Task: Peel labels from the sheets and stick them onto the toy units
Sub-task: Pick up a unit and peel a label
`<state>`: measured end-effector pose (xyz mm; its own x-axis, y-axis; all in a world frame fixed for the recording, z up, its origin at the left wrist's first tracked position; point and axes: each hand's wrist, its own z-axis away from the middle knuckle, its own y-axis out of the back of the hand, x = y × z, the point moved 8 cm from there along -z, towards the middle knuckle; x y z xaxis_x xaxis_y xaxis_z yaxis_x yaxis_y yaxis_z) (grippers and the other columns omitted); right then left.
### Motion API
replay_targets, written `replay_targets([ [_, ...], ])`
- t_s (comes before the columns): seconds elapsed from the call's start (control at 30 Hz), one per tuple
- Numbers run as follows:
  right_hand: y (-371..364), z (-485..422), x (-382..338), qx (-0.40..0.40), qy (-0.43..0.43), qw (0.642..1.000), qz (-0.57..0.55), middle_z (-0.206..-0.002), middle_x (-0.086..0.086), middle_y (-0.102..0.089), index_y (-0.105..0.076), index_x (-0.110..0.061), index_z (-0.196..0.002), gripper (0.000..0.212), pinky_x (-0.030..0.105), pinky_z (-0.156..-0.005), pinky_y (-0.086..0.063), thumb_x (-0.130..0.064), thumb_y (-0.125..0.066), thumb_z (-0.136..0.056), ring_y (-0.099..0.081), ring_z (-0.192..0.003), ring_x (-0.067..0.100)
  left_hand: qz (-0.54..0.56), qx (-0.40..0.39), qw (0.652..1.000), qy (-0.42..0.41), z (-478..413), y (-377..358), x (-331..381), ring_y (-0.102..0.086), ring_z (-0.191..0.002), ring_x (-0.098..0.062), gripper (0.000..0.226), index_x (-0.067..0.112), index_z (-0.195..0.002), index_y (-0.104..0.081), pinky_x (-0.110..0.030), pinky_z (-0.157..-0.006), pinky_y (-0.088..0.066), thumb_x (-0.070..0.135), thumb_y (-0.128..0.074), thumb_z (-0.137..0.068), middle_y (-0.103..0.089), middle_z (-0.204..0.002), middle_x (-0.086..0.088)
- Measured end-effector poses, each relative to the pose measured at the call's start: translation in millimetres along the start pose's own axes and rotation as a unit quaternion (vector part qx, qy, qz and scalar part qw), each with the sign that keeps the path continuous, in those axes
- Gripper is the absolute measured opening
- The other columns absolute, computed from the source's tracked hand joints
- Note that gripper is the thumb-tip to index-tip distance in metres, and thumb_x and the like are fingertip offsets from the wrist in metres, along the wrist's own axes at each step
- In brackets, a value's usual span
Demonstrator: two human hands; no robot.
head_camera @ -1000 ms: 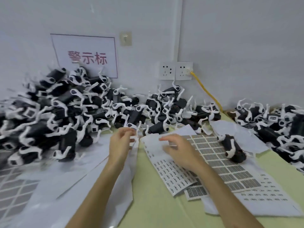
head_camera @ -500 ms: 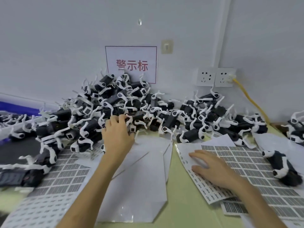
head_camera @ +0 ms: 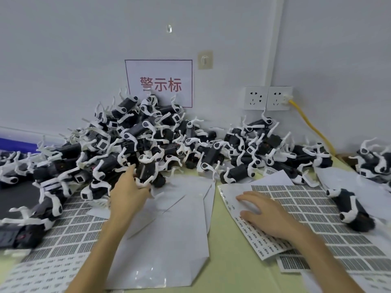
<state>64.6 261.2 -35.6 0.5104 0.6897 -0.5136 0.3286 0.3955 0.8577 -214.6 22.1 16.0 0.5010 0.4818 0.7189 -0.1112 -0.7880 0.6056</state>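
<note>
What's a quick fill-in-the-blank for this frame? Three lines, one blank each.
The left hand grips a black-and-____ toy unit at the pile's front edge.
The right hand lies flat on a label sheet and holds ____.
The cable plugged into the wall socket is ____.
Missing words: white; nothing; yellow.

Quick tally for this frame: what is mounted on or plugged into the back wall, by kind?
Wall sockets: 2
Red-lettered sign: 1
Wall hooks: 2
Yellow cable: 1
Total: 6
</note>
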Motion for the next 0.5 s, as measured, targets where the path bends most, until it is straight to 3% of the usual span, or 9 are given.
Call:
replay_targets([
  [0.1, 1.1, 0.5, -1.7, 0.006, 0.004, 1.0, -0.005, -0.156, -0.022, -0.036, -0.049, -0.043, -0.145, 0.045, 0.046, -0.124, -0.023, -0.046, -0.059, -0.101, -0.032, -0.147, 0.008, -0.004, 0.041, 0.998, -0.055, 8.7, 1.4, 18.8, -0.063, -0.109, -0.031, 0.066, 0.018, -0.143, -0.057, -0.035, -0.079, -0.04, 0.001, -0.073, -0.081, -0.064, -0.121, -0.003],
  [0.2, 1.3, 0.7, -3.2, 0.007, 0.006, 1.0, -0.006, -0.154, -0.023, -0.037, -0.05, -0.042, -0.144, 0.044, 0.046, -0.123, -0.024, -0.045, -0.059, -0.101, -0.035, -0.145, 0.006, -0.069, 0.12, 0.984, -0.11, 18.9, 8.7, 39.5, -0.062, -0.105, -0.032, 0.082, 0.014, -0.151, -0.051, -0.037, -0.068, -0.044, -0.01, -0.066, -0.075, -0.058, -0.128, -0.006],
  [0.37, 2.4, 2.9, -5.8, 0.003, 0.004, 1.0, -0.003, -0.152, -0.022, -0.039, -0.051, -0.041, -0.143, 0.043, 0.046, -0.123, -0.024, -0.043, -0.06, -0.101, -0.036, -0.143, 0.007, -0.007, 0.21, 0.964, -0.166, 25.0, 28.2, 55.5, -0.059, -0.103, -0.027, 0.078, 0.016, -0.151, -0.051, -0.04, -0.069, -0.05, -0.005, -0.075, -0.08, -0.057, -0.127, -0.006],
  [0.43, 4.4, 2.8, -9.0, 0.02, 0.01, 1.0, -0.004, -0.151, -0.022, -0.041, -0.052, -0.04, -0.143, 0.042, 0.048, -0.122, -0.025, -0.043, -0.059, -0.101, -0.038, -0.142, 0.008, 0.085, 0.155, 0.971, -0.162, 19.9, 23.8, 61.1, -0.06, -0.098, -0.015, 0.071, 0.02, -0.149, -0.054, -0.034, -0.079, -0.052, 0.001, -0.078, -0.084, -0.061, -0.126, -0.001],
  [0.5, 12.1, 2.2, -13.4, 0.06, 0.019, 0.997, -0.038, -0.149, -0.02, -0.045, -0.053, -0.039, -0.141, 0.04, 0.047, -0.12, -0.03, -0.044, -0.058, -0.102, -0.042, -0.139, 0.007, 0.259, 0.019, 0.96, -0.102, 16.4, 1.7, 67.0, -0.07, -0.091, -0.01, 0.059, 0.025, -0.142, -0.058, -0.032, -0.079, -0.06, 0.0, -0.075, -0.09, -0.067, -0.122, -0.001],
])
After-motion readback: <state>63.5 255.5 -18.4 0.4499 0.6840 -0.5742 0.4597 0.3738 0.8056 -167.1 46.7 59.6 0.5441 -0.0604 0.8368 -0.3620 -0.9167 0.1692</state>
